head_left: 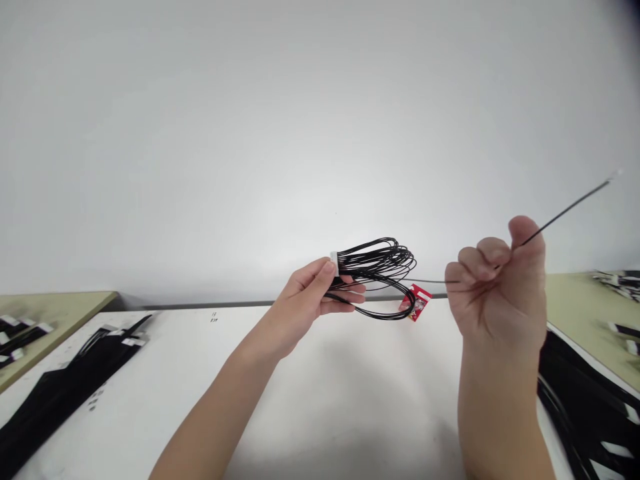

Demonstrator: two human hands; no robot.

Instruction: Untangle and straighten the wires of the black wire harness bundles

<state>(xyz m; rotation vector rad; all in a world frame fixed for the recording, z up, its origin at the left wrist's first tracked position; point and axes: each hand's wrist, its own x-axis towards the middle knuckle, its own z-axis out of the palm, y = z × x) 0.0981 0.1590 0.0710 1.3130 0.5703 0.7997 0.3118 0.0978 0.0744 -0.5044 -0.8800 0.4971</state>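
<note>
Near the middle of the view, my left hand (315, 290) grips a looped bundle of thin black wires (377, 260) by a white connector (334, 263) at the bundle's left end. The loops fan out to the right above the white table. From the bundle a single black wire (565, 215) runs right to my right hand (495, 287), which is raised with curled fingers closed on it. The wire's free end, with a small pale tip, sticks out up and right past the thumb.
A red card (419, 301) lies at the back of the white table (180, 393). Black cable bundles (75, 377) rest at the left, more black bundles (585, 400) at the right. Pale green side surfaces (83, 320) hold further cables. A white wall (250, 133) stands behind.
</note>
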